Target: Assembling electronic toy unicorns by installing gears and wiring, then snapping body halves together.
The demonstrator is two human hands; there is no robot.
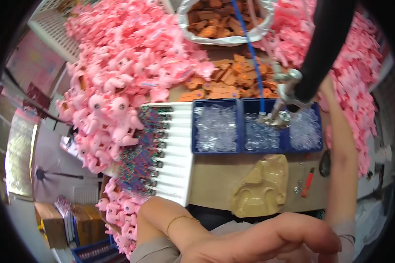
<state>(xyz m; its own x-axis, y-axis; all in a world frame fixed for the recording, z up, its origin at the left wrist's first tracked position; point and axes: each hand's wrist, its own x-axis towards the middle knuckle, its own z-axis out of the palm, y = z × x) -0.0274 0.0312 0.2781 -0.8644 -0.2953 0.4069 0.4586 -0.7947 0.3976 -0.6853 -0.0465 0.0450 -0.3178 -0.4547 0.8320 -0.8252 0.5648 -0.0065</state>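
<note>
Close to the camera, my left hand (267, 236) stretches across the lower edge, its fingers curled. Whatever they may hold is hidden, and the picture's edge cuts the hand off. A thin bracelet (180, 219) circles that wrist. My right hand (327, 87) reaches far forward to the pink plastic parts (355, 101) heaped on the right. Its fingers are hidden behind a thick black hanging shaft (327, 44) with metal fittings. Below the left hand's far side lies a tan molded plastic shell (261, 188) on the table.
Three blue bins (240, 151) hold small clear parts. Left of them, a white ribbed tray (175, 153) carries wired components. A large heap of pink toy figures (118, 79) covers the left. Orange-brown parts (232, 79) lie behind the bins. A red-handled tool (308, 182) rests at right.
</note>
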